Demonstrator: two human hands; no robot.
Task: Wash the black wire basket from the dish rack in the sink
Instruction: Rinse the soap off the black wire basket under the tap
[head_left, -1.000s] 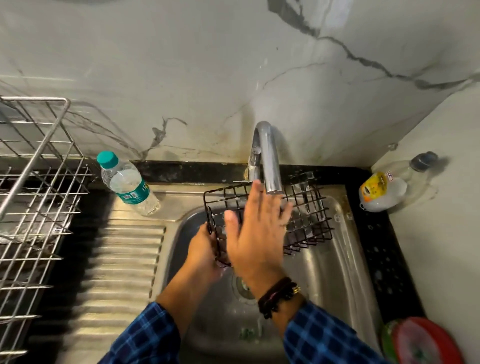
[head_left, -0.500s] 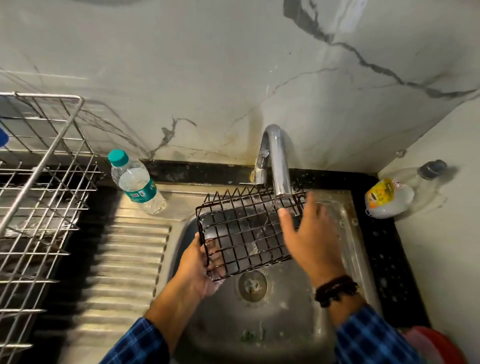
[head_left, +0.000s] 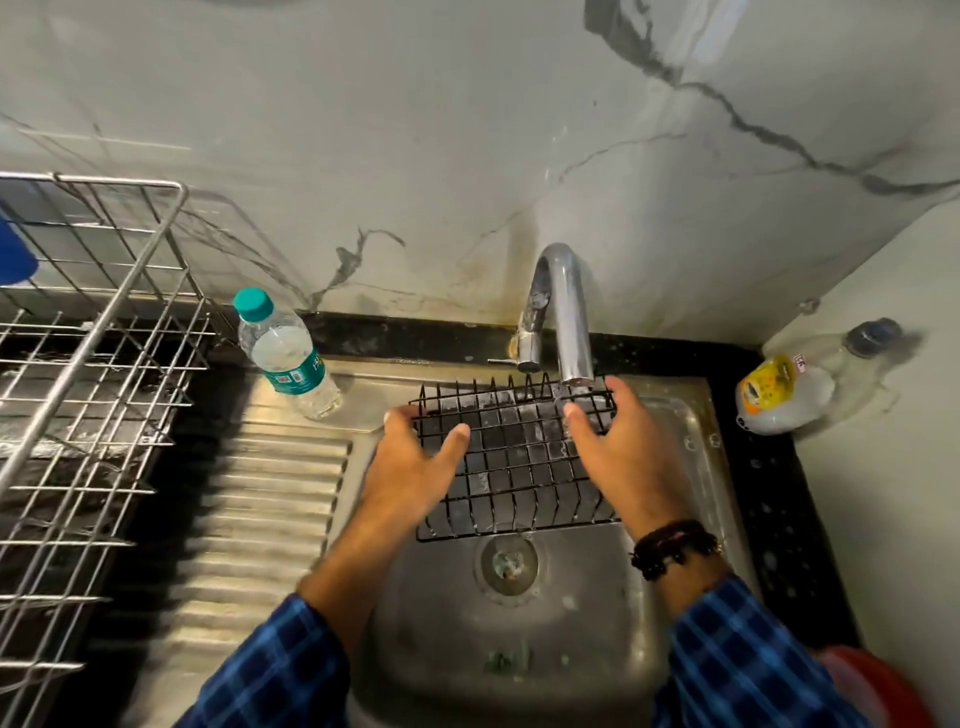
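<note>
The black wire basket (head_left: 519, 457) is held over the stainless steel sink (head_left: 571, 623), beneath the curved chrome tap (head_left: 566, 312). Its left side is gripped by the left hand (head_left: 410, 467) and its right side by the right hand (head_left: 618, 457), with the fingers (head_left: 621, 389) curled round the wires.

Nothing reads clearly: print on the water bottle's teal label (head_left: 293, 371) and the counter bottle's yellow label (head_left: 769, 387) is blurred.

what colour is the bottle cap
Teal: the cap shows clearly in the head view.
</note>
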